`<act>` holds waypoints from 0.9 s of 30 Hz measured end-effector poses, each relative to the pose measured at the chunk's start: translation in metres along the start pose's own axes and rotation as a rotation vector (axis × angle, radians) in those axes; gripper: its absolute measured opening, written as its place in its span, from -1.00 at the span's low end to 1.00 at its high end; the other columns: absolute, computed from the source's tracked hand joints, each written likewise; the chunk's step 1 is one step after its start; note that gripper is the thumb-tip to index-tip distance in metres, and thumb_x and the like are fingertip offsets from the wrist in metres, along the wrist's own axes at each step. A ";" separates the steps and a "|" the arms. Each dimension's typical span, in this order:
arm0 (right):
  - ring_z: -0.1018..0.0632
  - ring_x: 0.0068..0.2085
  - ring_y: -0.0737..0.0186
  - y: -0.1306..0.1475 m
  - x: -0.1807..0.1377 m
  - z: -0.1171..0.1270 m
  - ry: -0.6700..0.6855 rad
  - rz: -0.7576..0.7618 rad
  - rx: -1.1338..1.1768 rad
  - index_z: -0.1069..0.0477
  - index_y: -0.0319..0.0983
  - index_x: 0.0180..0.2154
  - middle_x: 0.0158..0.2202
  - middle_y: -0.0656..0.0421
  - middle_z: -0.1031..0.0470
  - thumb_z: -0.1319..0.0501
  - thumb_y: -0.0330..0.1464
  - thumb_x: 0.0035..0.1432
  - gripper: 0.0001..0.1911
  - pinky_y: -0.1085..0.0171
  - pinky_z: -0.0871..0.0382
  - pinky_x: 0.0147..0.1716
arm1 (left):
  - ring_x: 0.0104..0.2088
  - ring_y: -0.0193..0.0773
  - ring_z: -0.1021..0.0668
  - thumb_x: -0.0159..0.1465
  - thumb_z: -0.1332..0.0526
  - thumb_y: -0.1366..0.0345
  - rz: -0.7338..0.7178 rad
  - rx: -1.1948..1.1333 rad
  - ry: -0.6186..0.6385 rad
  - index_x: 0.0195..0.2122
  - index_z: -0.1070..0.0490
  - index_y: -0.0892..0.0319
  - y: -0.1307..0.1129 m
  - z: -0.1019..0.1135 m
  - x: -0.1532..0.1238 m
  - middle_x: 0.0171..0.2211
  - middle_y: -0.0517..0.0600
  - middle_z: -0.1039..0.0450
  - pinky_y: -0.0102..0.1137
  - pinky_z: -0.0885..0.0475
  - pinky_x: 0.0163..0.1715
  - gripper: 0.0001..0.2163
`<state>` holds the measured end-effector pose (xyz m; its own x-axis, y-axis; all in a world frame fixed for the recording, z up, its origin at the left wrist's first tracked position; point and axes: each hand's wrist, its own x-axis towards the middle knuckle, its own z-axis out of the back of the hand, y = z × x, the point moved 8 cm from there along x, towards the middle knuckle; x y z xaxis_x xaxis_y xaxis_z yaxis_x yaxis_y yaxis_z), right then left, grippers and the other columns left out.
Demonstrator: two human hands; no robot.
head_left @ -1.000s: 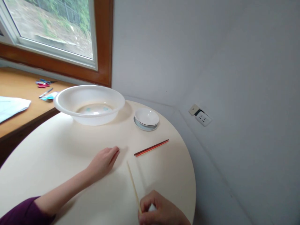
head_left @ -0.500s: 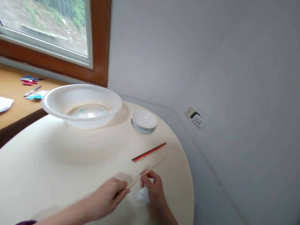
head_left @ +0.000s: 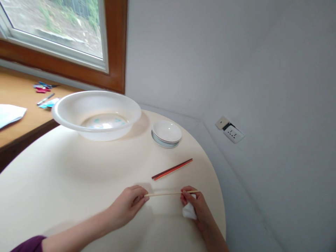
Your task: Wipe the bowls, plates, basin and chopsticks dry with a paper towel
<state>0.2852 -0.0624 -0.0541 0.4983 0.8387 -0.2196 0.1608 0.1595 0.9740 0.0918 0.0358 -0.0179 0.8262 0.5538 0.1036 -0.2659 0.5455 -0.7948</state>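
Observation:
Between my hands a pale wooden chopstick (head_left: 164, 194) is held level above the round table. My left hand (head_left: 132, 201) pinches its left end. Near the other end, my right hand (head_left: 195, 204) closes its fingers round the stick, and a crumpled white tissue or cloth (head_left: 189, 211) hangs from the same hand. Whether the tissue wraps the stick is hard to make out. Just beyond my hands a dark brown and an orange-red chopstick (head_left: 172, 169) lie side by side on the table.
A large translucent basin (head_left: 115, 134) with shallow water stands at the table's (head_left: 78, 182) back left. Stacked small white dishes (head_left: 167, 131) sit right of it. Scissors-like items (head_left: 43, 87), a pen (head_left: 46, 99) and paper (head_left: 12, 113) lie on the wooden desk (head_left: 28, 122).
My right hand has slid along the chopstick toward its far end, away from my left hand. The chopstick has turned from slanting to nearly level. The view has shifted slightly.

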 end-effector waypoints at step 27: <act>-0.35 -0.57 0.27 0.055 0.009 0.042 -0.324 0.339 -0.648 -0.51 -0.20 -0.51 -0.64 0.21 -0.39 -0.30 -0.18 -0.17 -0.78 0.28 -0.20 -0.50 | -0.46 -0.32 -0.40 0.26 0.02 0.30 -0.038 0.076 -0.056 -0.49 -0.40 0.21 0.004 0.009 -0.002 -0.52 0.01 -0.36 -0.48 -0.29 -0.48 -0.73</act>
<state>0.3339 -0.0677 -0.0052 0.6701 0.7186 0.1860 -0.5211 0.2769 0.8073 0.0846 0.0425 -0.0155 0.8080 0.5649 0.1676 -0.2736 0.6115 -0.7424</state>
